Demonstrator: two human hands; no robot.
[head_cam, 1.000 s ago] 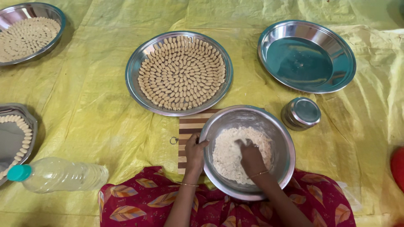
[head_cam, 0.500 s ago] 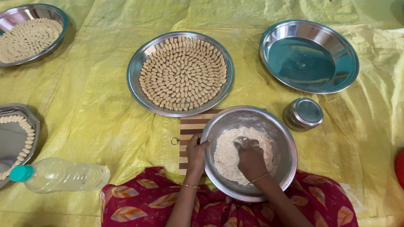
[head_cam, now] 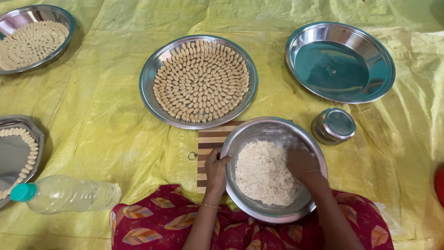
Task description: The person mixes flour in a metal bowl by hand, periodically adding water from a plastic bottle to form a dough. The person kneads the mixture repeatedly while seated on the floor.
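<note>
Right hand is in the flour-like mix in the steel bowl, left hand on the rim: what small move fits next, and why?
Probably fold the loose mix inward with the right hand. The pale crumbly mix in the round steel bowl looks loose and unformed, and the left hand grips the rim to steady it.

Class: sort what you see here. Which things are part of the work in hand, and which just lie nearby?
In hand:
left hand gripping the rim of the round steel mixing bowl
right hand in the pale crumbly dough

Lying nearby:
steel plate of shaped dough pieces
empty steel plate
small lidded steel tin
clear plastic bottle
striped wooden board
</note>
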